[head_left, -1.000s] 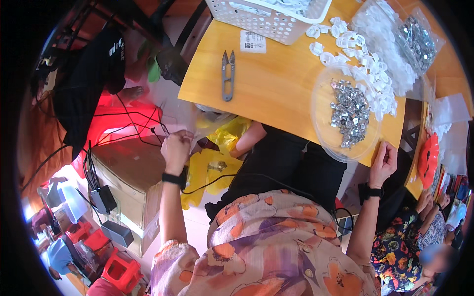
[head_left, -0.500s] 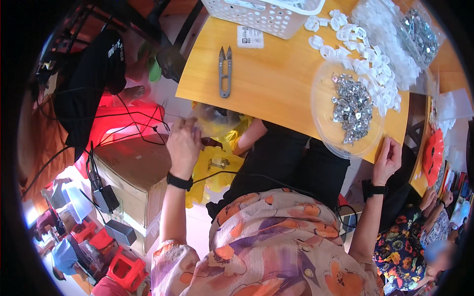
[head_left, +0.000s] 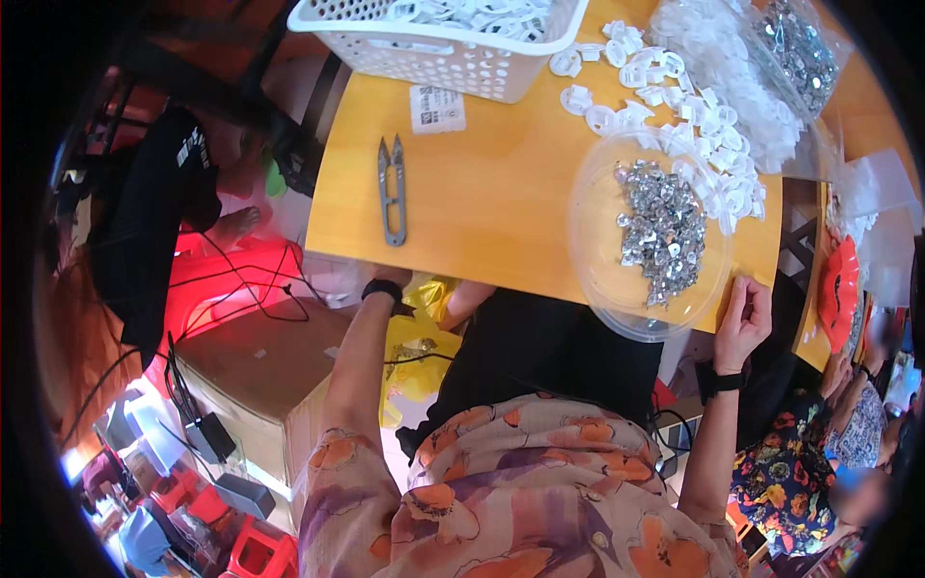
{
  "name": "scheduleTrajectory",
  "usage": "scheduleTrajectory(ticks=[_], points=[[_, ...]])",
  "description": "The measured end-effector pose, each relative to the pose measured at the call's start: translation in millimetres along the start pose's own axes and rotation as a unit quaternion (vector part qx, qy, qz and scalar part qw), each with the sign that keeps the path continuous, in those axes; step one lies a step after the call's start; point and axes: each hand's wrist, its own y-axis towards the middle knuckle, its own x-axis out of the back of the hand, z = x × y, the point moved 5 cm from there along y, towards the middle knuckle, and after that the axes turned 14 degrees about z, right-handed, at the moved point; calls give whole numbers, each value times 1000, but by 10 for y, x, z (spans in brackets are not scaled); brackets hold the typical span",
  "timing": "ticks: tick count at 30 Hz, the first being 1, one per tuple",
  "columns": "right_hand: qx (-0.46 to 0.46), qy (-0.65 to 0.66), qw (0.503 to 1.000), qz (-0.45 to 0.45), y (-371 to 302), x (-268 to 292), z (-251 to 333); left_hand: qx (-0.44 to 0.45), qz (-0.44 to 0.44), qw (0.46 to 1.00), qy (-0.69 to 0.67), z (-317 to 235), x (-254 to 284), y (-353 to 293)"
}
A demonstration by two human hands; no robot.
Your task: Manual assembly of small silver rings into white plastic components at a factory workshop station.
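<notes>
My left hand (head_left: 385,273) reaches under the near left edge of the table, beside a yellow plastic bag (head_left: 414,361); the tabletop hides its fingers. My right hand (head_left: 744,323) rests at the near right edge with its fingers curled together; whether anything is between them does not show. Just left of it sits a clear round plastic tray (head_left: 590,275) holding a heap of small shiny metal pieces (head_left: 663,231). Many white plastic ring-shaped parts (head_left: 699,120) are strewn beyond the tray. Grey thread snips (head_left: 393,197) lie on the table's left part, points away from me.
A white perforated basket (head_left: 472,72) of white parts stands at the far left of the wooden table (head_left: 482,183), near a white label (head_left: 437,109). Clear bags (head_left: 742,82) lie far right. A cardboard box (head_left: 251,361) and cables are on my left. Other people are around.
My left hand has gone forward from above the bags to beneath the table edge. The view has shifted, showing more of the basket. My right hand stays at the edge, curled.
</notes>
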Motion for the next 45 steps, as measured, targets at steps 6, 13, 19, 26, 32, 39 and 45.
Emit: scheduleTrajectory(ticks=[6,13,19,26,32,39,45], points=[[-39,1,999,9,17,40,29,-3,-2,994,-111,134,-275,307],[-23,-12,1000,8,40,20,38,-23,11,965,-261,-53,-681,893],[-47,-33,998,1,58,42,69,-32,35,924,-379,-316,-997,1360],[-86,-43,995,20,87,49,52,-20,57,867,-494,-468,-1252,1794],[-86,-70,994,19,108,57,82,0,82,804,-590,-606,-1561,2026],[-93,-74,993,24,80,16,94,39,107,727,-678,-616,-1786,2147],[-104,-62,992,36,97,17,95,92,114,667,-731,-357,-1841,1955]])
